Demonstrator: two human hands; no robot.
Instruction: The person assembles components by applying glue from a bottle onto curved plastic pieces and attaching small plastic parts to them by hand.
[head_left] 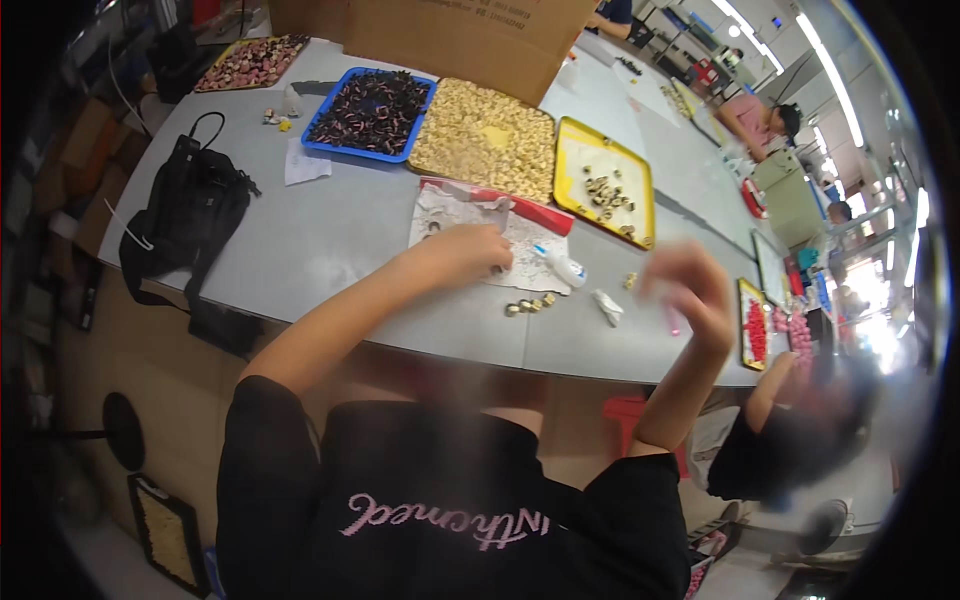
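Observation:
My left hand rests over a stained white paper, its fingers curled down. Whatever those fingers hold is hidden. Raised above the table on the right, my right hand is smeared by motion, with a pinkish streak below its fingers. Between my hands lies a small white squeeze bottle with a blue tip, on the paper's edge. A crumpled white tissue is close to my right hand. Several small cream-and-dark pieces sit in a row in front of the paper.
Behind the paper stand a blue tray of dark pieces, a tray of cream pieces and a yellow tray with a few pieces. A black bag lies left. A cardboard box stands behind. Another person sits at the right.

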